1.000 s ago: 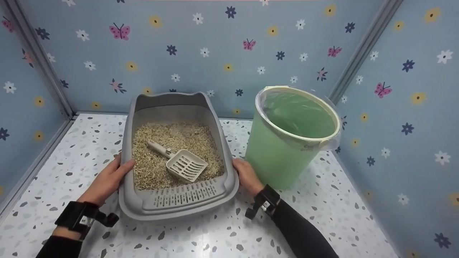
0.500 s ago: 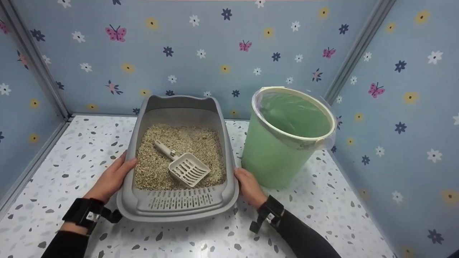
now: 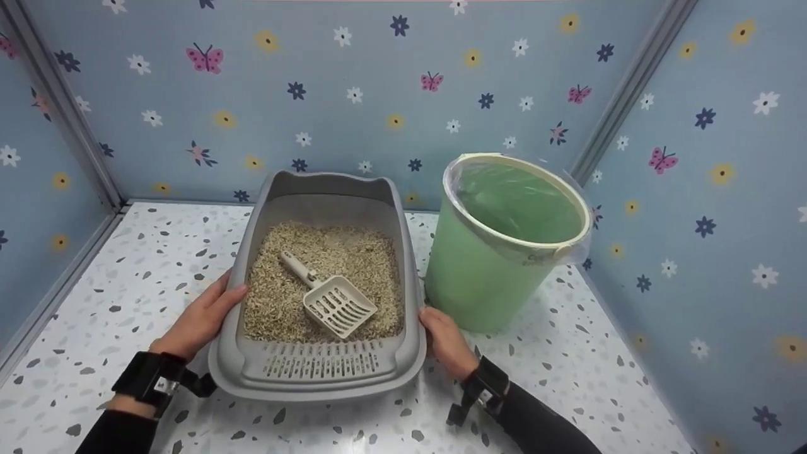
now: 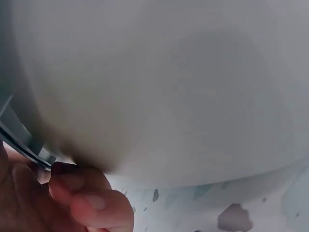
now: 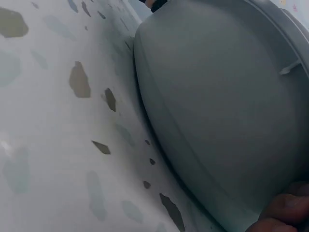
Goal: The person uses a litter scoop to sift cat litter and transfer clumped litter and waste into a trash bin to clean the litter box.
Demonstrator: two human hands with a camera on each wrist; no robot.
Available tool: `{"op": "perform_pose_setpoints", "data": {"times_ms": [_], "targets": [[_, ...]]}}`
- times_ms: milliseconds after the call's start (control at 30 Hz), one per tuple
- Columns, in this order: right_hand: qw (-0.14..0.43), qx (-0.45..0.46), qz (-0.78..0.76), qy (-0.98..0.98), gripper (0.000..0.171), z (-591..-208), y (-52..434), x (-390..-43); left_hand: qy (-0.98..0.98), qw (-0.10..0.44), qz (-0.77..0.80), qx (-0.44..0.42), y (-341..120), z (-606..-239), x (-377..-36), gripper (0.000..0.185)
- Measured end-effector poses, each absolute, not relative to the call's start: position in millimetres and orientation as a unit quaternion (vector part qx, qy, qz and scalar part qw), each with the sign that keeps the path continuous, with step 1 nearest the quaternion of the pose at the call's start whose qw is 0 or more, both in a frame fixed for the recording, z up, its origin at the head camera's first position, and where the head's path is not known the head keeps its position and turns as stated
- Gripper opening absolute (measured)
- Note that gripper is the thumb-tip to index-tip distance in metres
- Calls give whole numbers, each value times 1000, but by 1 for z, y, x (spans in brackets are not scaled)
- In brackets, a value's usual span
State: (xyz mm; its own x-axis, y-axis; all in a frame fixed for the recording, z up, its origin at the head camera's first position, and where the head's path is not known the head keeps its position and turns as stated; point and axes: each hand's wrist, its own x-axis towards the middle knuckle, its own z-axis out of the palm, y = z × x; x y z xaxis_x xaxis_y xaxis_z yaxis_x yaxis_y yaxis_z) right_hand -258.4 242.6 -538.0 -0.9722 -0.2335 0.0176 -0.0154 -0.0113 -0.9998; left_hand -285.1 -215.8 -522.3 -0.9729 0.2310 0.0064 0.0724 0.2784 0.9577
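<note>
**Grey litter box held at both sides**

Grey plastic litter box (image 3: 318, 369) sits on the speckled floor (image 3: 567, 353). Left hand (image 3: 200, 320) grips its left rim, thumb over the edge; right hand (image 3: 446, 340) grips the right rim. Scoop (image 3: 329, 297) lies untouched on the litter inside the box. Green bin (image 3: 504, 252) just right of the box — nothing scooped yet.

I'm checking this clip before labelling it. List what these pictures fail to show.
- Head view: the right hand has its fingers tucked under the grey plastic litter tray rim, so its grip is hidden.
- Head view: the bottom of the green plastic bin is hidden by its own wall and clear liner.
- Left wrist view: the tray wall fills the frame, blurred.
</note>
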Motion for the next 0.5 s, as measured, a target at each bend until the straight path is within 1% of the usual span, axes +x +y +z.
{"op": "perform_pose_setpoints", "data": {"times_ms": [100, 267, 367, 500], "targets": [[77, -92, -708, 696, 34, -537, 245, -256, 794, 65, 596, 99, -213, -521, -283, 76], [63, -104, -679, 724, 32, -536, 253, -256, 791, 71, 597, 114, -212, -516, -283, 77], [33, -114, -627, 770, 31, -537, 267, -256, 795, 82, 589, 119, -215, -509, -284, 79], [17, -117, -550, 827, 32, -534, 297, -255, 811, 91, 569, 104, -222, -502, -285, 80]]}}
